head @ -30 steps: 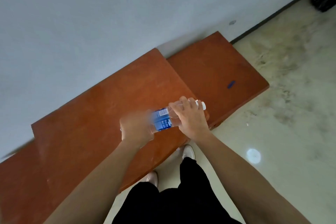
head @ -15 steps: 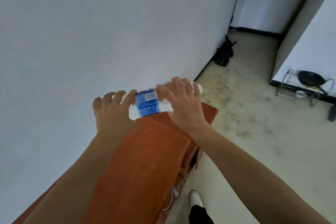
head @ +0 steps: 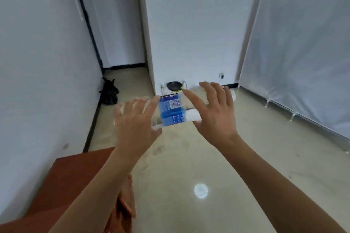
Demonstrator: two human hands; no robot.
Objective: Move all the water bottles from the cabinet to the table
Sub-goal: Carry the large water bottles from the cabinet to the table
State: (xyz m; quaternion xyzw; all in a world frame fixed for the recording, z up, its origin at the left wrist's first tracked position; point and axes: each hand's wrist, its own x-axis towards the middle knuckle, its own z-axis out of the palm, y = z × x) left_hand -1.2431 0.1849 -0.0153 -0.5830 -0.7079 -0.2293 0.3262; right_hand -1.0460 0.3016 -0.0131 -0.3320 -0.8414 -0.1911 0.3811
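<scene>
A clear water bottle with a blue label lies sideways in the air at chest height, its white cap pointing right. My left hand holds its bottom end with the fingers spread over it. My right hand grips the neck end, fingers over the top and thumb underneath. The reddish-brown wooden cabinet shows at the lower left, below my left forearm. No table is in view.
Pale tiled floor stretches ahead. A black bag sits by the left wall at a corridor opening. A wire rack with a black pan stands against the far wall. A white sheet hangs on the right.
The view has swung up and to the right, from the cabinet top to the open room. The bottle has stayed sideways in both hands, now over the floor beyond the cabinet.
</scene>
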